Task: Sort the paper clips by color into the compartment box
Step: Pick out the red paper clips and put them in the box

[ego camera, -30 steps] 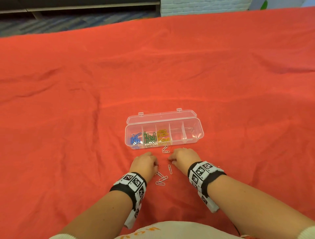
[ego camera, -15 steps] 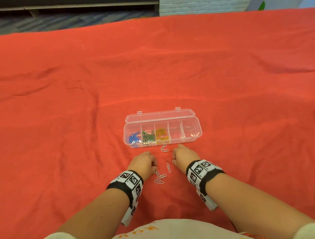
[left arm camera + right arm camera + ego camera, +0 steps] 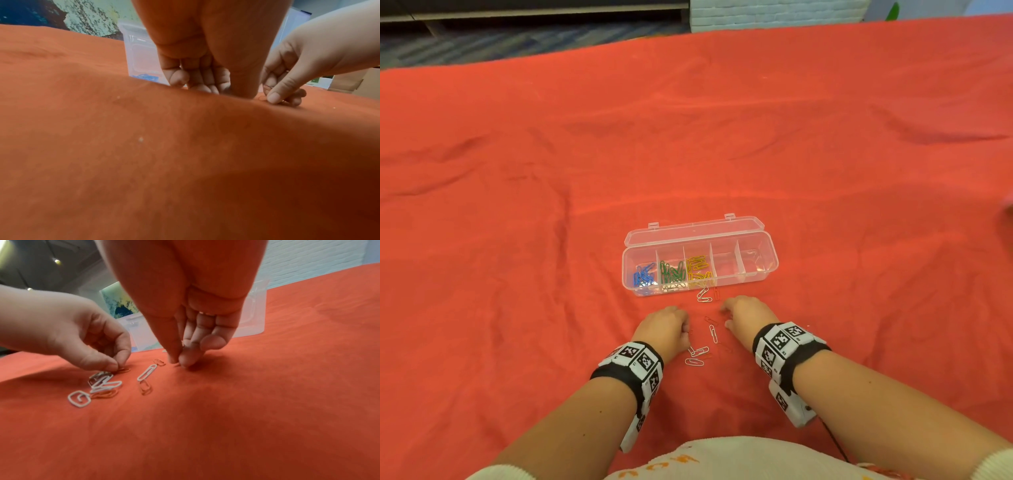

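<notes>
Here, each item is listed in turn.
Table: a wrinkled red cloth (image 3: 517, 205) was spread over the whole table.
Compartment box (image 3: 767, 270): it was set open near the table's near edge, with blue clips (image 3: 643, 274) in its leftmost compartment, green clips (image 3: 671, 270) in the next and yellow clips (image 3: 698, 265) in the third.
Loose clips: white clips (image 3: 713, 333) and red clips (image 3: 145, 387) were scattered on the cloth between the box and the near edge.
Left hand (image 3: 666, 329): its grip was curled, thumb and forefinger pinched on a red clip (image 3: 123, 369) lying on the cloth.
Right hand (image 3: 748, 315): its fingertips (image 3: 186, 361) were pressed together against the cloth on a small red clip (image 3: 176, 364); whether the clip was lifted cannot be told.
</notes>
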Demonstrator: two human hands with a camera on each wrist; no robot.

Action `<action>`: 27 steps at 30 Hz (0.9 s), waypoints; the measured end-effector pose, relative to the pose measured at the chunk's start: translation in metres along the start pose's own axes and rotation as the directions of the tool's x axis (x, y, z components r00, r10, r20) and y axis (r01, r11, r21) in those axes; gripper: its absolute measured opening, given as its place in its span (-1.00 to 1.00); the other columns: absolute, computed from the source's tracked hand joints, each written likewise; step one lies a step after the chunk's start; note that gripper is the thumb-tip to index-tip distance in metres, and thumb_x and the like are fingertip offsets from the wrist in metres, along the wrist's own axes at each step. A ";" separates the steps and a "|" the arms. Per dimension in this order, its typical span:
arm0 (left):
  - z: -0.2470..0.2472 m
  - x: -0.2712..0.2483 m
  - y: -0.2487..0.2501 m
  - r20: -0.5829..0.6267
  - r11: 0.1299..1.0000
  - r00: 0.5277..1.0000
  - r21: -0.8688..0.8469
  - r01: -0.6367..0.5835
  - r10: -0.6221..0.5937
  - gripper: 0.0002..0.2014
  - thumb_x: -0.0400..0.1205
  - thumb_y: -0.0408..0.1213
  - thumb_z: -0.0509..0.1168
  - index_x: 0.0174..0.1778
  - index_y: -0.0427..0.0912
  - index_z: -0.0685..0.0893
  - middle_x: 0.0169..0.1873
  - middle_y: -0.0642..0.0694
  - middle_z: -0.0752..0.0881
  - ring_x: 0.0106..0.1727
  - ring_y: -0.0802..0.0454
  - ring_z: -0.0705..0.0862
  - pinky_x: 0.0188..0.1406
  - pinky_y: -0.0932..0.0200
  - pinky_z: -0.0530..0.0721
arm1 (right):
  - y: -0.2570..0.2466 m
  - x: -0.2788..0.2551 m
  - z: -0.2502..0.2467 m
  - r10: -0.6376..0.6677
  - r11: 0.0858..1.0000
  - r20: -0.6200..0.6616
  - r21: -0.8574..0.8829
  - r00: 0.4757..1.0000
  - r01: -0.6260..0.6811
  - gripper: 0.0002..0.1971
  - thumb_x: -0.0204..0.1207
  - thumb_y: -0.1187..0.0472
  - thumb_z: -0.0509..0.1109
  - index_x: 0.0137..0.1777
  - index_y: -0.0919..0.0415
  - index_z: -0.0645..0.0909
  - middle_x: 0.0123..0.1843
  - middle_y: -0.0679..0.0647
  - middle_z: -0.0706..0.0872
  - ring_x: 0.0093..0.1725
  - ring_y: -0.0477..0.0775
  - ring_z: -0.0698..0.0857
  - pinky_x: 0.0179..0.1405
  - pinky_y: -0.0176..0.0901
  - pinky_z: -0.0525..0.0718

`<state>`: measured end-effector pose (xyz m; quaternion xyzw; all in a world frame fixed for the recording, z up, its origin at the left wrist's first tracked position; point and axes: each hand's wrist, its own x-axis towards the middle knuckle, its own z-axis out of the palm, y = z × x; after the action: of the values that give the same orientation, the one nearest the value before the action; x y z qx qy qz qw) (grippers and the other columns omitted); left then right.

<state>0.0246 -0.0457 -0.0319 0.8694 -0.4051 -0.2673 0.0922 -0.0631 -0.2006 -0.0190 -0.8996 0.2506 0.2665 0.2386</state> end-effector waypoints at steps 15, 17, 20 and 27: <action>-0.004 0.004 -0.015 0.044 0.994 0.999 -0.111 -0.025 0.030 -0.73 0.51 -0.26 0.38 0.13 -0.07 0.70 -0.18 0.05 0.53 -0.11 0.05 0.58 0.05 0.22 0.52 | -0.008 -0.006 -0.026 0.028 0.940 -0.184 0.340 0.983 0.037 -0.85 0.57 0.33 0.29 0.05 0.25 0.65 0.00 0.19 0.75 0.10 0.21 0.73 0.08 -0.13 0.61; -0.003 0.004 -0.013 0.054 0.996 0.998 -0.082 -0.019 0.024 -0.76 0.51 -0.27 0.36 0.09 -0.09 0.72 -0.12 -0.02 0.58 0.01 -0.03 0.65 0.11 0.16 0.56 | -0.009 -0.003 -0.031 0.054 0.903 -0.259 0.424 0.964 0.064 -0.84 0.55 0.36 0.29 -0.20 0.11 0.58 -0.03 0.19 0.79 -0.06 0.17 0.77 0.05 -0.06 0.69; -0.002 0.005 -0.007 0.070 0.999 0.997 -0.036 -0.040 0.042 -0.79 0.53 -0.29 0.29 0.05 -0.12 0.73 0.05 -0.11 0.65 0.09 -0.09 0.67 0.16 0.07 0.60 | -0.007 0.002 -0.039 0.117 0.800 -0.325 0.590 0.939 0.105 -0.65 0.53 0.42 0.28 -0.36 -0.04 0.46 -0.25 0.08 0.76 -0.31 0.07 0.76 -0.19 -0.05 0.75; -0.003 0.008 0.002 0.105 0.999 0.994 0.012 -0.039 0.038 -0.86 0.47 -0.35 0.23 -0.09 -0.16 0.63 0.01 -0.11 0.59 0.01 -0.14 0.65 0.02 0.02 0.63 | -0.007 0.018 -0.061 0.288 0.571 -0.334 0.812 0.898 0.119 -0.72 0.54 0.41 0.33 -0.34 0.07 0.56 -0.42 0.08 0.70 -0.60 -0.17 0.69 -0.51 -0.25 0.74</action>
<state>0.0289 -0.0530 -0.0319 0.8468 -0.4280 -0.3079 0.0697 -0.0237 -0.2351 0.0173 -0.7087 0.4349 -0.0736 0.5507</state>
